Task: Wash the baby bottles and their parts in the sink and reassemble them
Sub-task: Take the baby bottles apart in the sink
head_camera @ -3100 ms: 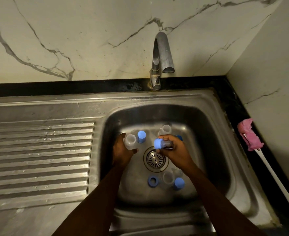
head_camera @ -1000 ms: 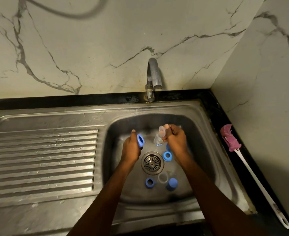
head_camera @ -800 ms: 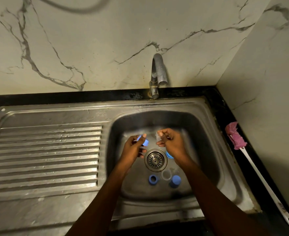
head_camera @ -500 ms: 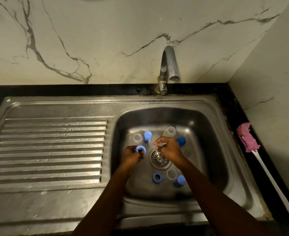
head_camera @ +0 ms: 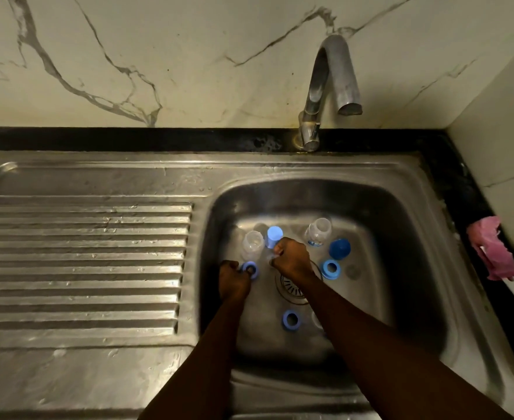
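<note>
The baby bottle parts lay scattered over the floor of the steel sink (head_camera: 407, 268), and I took stock of them from my end. Two clear bottles stood upright toward the back: the left bottle (head_camera: 252, 244) and the right bottle (head_camera: 318, 233), both open at the mouth. Between them stood a light blue cap (head_camera: 274, 236), and a darker blue cap (head_camera: 339, 248) sat just to the right of the right bottle. The right bottle carried a small blue marking near its base, too small for me to read; I could read no other writing anywhere.

The left hand (head_camera: 234, 281) was low in the basin, its fingers curled round a blue ring (head_camera: 250, 269), just in front of the left bottle. The right hand (head_camera: 292, 259) hung over the drain (head_camera: 292, 291) with its fingers curled in tight, close to the light blue cap. I saw a pale glint at its fingertips, but I could not tell whether it held anything.

A second ring (head_camera: 330, 269) lay flat just right of the right hand, in front of the darker cap. A third ring (head_camera: 291, 319) lay nearer me, between the two forearms, beside a clear part (head_camera: 317, 319) half hidden by the right arm.

On the dark counter (head_camera: 449, 165) at the right lay a pink-headed brush (head_camera: 492, 250), well apart from both hands.
</note>
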